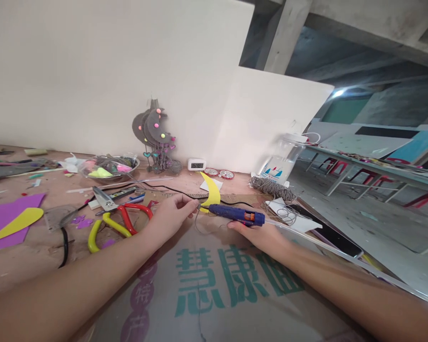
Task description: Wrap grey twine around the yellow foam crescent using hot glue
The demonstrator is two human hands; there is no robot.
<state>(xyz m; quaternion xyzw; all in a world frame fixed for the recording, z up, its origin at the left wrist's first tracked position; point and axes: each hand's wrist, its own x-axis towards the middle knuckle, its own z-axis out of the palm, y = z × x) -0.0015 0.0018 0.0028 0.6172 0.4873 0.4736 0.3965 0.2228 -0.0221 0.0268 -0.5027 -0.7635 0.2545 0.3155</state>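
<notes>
My right hand (262,235) is wrapped around a blue hot glue gun (228,211), with a long clear glue stick (306,240) trailing out of its back end. The gun's nozzle points left, close to the fingertips of my left hand (174,213). Those fingers are pinched together, and a thin grey yarn (197,227) loops down beside them; the exact grip is partly hidden. Just behind the nozzle, a yellow foam crescent (214,190) lies near a white paper piece (217,184). Beneath my arms spreads a plastic sheet (164,294) printed with green characters.
On the left are scissors (109,199) with red handles, a yellow-handled tool (116,223), purple foam (17,213) and a bowl (133,166). Grey crescent ornaments (153,126), a digital clock (197,164), a yarn bundle (273,187), a plastic jar (281,159) and a phone (328,232) stand or lie around.
</notes>
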